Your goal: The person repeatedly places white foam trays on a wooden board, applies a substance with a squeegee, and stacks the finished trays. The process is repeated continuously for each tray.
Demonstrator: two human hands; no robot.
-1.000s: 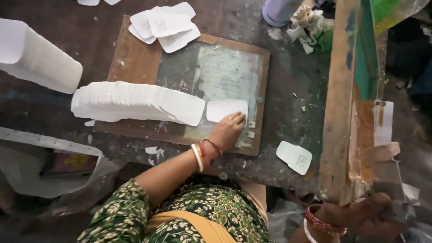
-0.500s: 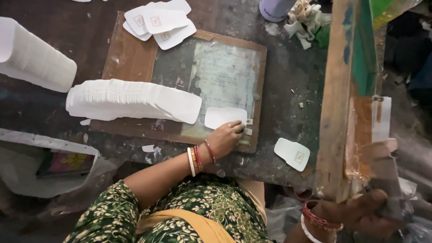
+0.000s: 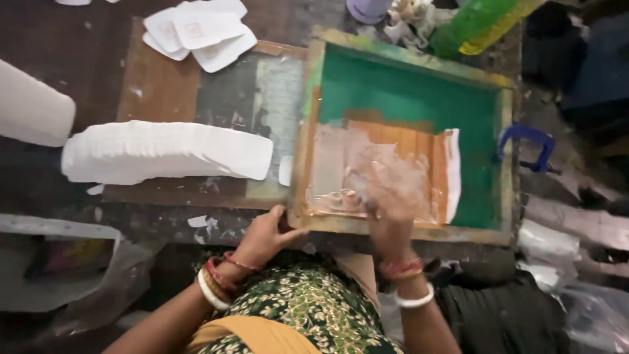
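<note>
A wooden screen-printing frame [image 3: 406, 62] with green mesh [image 3: 419, 105] and an orange-brown patch lies flat on the wooden board [image 3: 154, 85]. My left hand [image 3: 262, 235] grips its near left corner, thumb on the rim. Over the orange patch inside the frame, my right hand [image 3: 393, 196] is blurred by motion, and what it holds cannot be made out. A white card [image 3: 285, 170] peeks out from under the frame's left edge. Just left of the frame lies a long fanned stack of white cards [image 3: 164, 152].
Printed white cards [image 3: 196, 29] lie loosely at the board's far edge. Another white stack [image 3: 33, 105] sits at far left. A blue clamp [image 3: 524, 141] holds the frame's right side. Plastic sheeting [image 3: 72, 275] and paper scraps lie at the near left.
The frame stood raised on edge at the right and now lies flat over the board. My left hand left the white card for the frame's corner. My right hand moved inside the frame.
</note>
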